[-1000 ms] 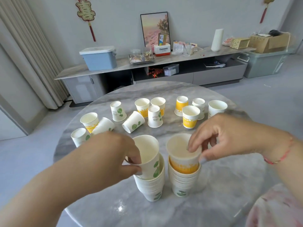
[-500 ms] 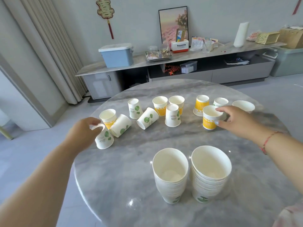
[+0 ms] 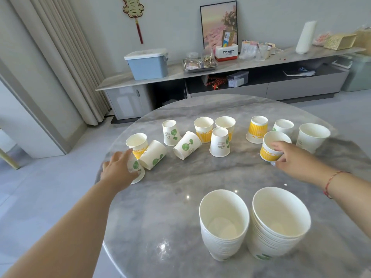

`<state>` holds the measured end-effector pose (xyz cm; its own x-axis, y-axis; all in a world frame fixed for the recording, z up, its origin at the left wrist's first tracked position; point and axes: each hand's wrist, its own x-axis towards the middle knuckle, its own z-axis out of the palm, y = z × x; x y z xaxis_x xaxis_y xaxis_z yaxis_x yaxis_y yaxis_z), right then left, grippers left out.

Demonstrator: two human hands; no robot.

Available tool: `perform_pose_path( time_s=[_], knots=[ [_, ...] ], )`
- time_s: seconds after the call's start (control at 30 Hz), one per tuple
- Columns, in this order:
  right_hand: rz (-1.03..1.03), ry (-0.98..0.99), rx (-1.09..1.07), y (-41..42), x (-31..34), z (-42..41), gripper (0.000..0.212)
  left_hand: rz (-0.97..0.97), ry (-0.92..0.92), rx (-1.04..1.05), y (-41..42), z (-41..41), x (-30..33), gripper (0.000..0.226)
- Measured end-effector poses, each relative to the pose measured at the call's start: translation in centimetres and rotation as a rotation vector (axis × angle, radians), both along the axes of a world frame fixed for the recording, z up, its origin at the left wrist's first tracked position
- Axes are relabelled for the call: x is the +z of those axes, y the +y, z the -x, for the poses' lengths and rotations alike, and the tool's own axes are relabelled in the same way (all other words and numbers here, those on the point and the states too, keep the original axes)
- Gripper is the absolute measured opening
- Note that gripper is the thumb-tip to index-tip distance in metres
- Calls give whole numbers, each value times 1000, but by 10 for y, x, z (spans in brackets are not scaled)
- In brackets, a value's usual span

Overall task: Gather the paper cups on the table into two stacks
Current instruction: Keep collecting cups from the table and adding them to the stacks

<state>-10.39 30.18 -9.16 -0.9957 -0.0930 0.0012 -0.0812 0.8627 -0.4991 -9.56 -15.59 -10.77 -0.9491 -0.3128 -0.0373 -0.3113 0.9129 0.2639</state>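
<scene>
Two nested stacks of white paper cups stand side by side at 6 o'clock on the round grey marbled surface (image 3: 160, 207) — the left stack (image 3: 222, 227) and the right stack (image 3: 279, 225), close together but whether touching I cannot tell. A second ago both hands were over these stacks seating a cup in each; now both have reached out to the loose cups, so the last pair looks delivered and a fresh pick-up is in hand.

At 10 o'clock the left hand (image 3: 118, 169) is wrapped around a green-printed white paper cup (image 3: 137, 167), fingers curled on its side, the cup tilted at the surface's edge; half a second back the hand had only just arrived there. At 2 o'clock the right hand (image 3: 289, 155) grips a yellow-banded white paper cup (image 3: 271, 147) — fingers over the rim, thumb below — and the cup leans off upright, which it did not before.

About nine more loose cups (image 3: 218, 142) lie across 11 to 1 o'clock, some upright, some inverted, two on their sides. By my reckoning the task is past halfway, with several trips left.
</scene>
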Motion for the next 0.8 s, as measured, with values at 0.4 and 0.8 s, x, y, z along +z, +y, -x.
perform_pose_path(
  time_s=[0.4,0.8],
  knots=[
    [242,355,-13,-21,49,-19,15,-869,380,174,20,-48,118,51],
    [559,507,435,-42,138,-127,12,-1079,77,-633,164,-118,139,53]
  ],
)
